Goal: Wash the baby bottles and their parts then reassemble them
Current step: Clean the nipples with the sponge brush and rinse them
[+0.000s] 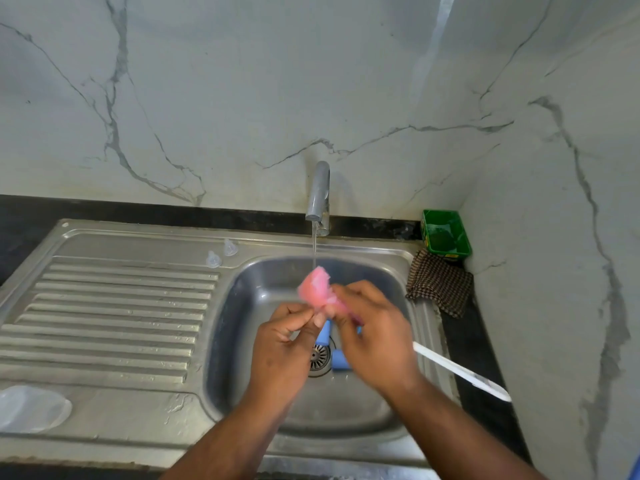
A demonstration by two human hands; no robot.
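A shiny steel sink [242,306] sits in a black counter [20,230], with white stone walls [207,98] that have grey lines. A thin stream of water [314,247] runs from the smooth metal tap [318,195] at the sink's back edge. Right under it, above the middle of the bowl, is a small pink part [316,287]. It looks soft, wet and a bit see-through, but it is blurry, so its shape is hard to tell.

The left hand [287,341] pinches its lower edge with thumb and bent fingers. The right hand [372,337] pinches its right side, with the fingers curled close together.

Below the hands, blue things [340,358] lie by the round drain [318,356]. Two small clear teats [213,259] stand at the back edge of the ridged draining board [114,313]. A clear plastic piece [31,407] lies at its front left corner. A long white handle [460,372] rests across the sink's right edge. In the back right corner sit a green plastic tub [446,233] and a brown checked cloth [438,282].
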